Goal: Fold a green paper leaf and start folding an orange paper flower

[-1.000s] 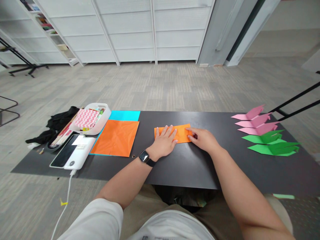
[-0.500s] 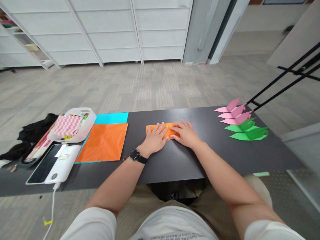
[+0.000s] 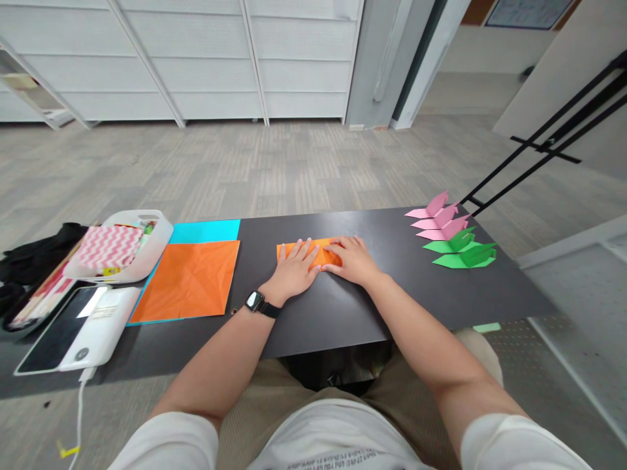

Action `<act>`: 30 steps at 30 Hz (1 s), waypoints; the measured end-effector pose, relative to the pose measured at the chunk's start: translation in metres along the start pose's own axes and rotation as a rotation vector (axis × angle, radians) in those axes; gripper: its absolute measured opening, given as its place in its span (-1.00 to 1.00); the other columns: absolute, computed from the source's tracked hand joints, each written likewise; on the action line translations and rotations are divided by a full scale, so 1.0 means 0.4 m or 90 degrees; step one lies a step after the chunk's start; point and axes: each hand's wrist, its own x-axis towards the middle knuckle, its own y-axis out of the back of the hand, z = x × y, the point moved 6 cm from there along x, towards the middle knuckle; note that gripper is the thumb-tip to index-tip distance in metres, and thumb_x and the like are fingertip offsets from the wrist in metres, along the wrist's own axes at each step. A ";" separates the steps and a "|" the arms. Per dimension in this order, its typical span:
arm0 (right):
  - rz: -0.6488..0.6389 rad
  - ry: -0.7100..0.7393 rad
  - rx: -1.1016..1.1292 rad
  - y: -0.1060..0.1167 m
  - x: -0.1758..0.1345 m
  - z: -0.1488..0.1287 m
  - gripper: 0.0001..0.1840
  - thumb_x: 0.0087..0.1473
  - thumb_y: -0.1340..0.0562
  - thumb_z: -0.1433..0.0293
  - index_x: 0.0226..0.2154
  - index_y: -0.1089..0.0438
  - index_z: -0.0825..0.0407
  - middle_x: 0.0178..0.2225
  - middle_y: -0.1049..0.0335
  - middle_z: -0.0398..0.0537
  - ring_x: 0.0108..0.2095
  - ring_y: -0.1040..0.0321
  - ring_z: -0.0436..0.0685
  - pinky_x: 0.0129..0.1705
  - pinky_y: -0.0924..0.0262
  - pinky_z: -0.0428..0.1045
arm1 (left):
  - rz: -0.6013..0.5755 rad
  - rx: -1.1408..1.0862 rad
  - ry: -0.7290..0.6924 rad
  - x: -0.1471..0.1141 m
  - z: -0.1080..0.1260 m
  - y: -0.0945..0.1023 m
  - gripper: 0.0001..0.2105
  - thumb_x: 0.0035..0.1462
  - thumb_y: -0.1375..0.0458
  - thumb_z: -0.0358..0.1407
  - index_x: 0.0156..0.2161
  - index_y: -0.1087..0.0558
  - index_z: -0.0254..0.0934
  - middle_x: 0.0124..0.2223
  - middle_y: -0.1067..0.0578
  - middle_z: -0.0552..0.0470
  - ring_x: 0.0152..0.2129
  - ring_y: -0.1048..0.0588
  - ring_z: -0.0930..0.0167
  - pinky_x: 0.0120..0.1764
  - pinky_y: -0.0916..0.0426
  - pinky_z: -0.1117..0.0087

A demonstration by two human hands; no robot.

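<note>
A folded strip of orange paper [image 3: 321, 254] lies flat near the middle of the dark table. My left hand [image 3: 294, 274] rests on its left part, palm down with the fingers spread; a black watch is on that wrist. Over the right part, my right hand [image 3: 355, 262] presses down with its fingers apart, thumb and fingertips pointing toward the left hand. Both hands cover much of the strip, so its creases are largely hidden.
At left are orange sheets [image 3: 189, 281] over cyan paper [image 3: 210, 231], a white basket [image 3: 155, 245], a tablet [image 3: 51, 333] and a white power bank [image 3: 100, 326] with a cable. Several folded pink [image 3: 441, 225] and green paper figures [image 3: 463, 258] line the right side.
The view has turned slightly right, so everything appears shifted left. Both hands stay on the orange strip, with hardly any movement over it.
</note>
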 end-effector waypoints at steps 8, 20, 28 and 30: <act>-0.055 -0.014 0.052 0.012 -0.013 0.077 -0.43 0.20 -0.45 0.07 0.23 -0.51 -0.24 0.31 -0.39 0.08 0.33 -0.27 0.44 0.44 0.15 0.62 | -0.006 -0.005 0.001 0.003 -0.005 -0.003 -0.40 0.53 0.13 -0.03 0.56 -0.08 -0.08 0.62 0.04 -0.09 0.56 0.04 0.04 0.48 0.20 -0.36; -0.043 -0.069 0.089 0.053 -0.041 0.216 -0.31 0.16 -0.46 0.20 0.32 -0.42 -0.24 0.46 -0.21 0.13 0.49 -0.03 0.54 0.44 0.17 0.65 | -0.024 -0.002 0.008 0.007 -0.002 0.000 -0.40 0.53 0.13 -0.03 0.56 -0.08 -0.08 0.62 0.05 -0.07 0.56 0.05 0.04 0.49 0.22 -0.35; 0.050 0.048 0.098 0.048 0.007 0.084 -0.64 0.30 -0.36 0.19 0.12 -0.61 -0.20 0.18 -0.53 0.04 0.25 -0.36 0.34 0.39 -0.11 0.35 | -0.009 -0.011 0.008 0.004 0.002 0.008 -0.41 0.51 0.10 -0.04 0.54 -0.14 -0.12 0.61 0.01 -0.09 0.56 0.02 0.04 0.48 0.18 -0.35; 0.011 0.059 0.085 0.021 0.012 0.056 -0.59 0.25 -0.41 0.17 0.13 -0.60 -0.21 0.21 -0.51 0.02 0.26 -0.34 0.35 0.43 0.01 0.41 | -0.003 -0.011 0.005 0.002 0.003 0.009 -0.41 0.51 0.09 -0.05 0.54 -0.15 -0.11 0.61 0.00 -0.09 0.56 0.01 0.05 0.48 0.18 -0.34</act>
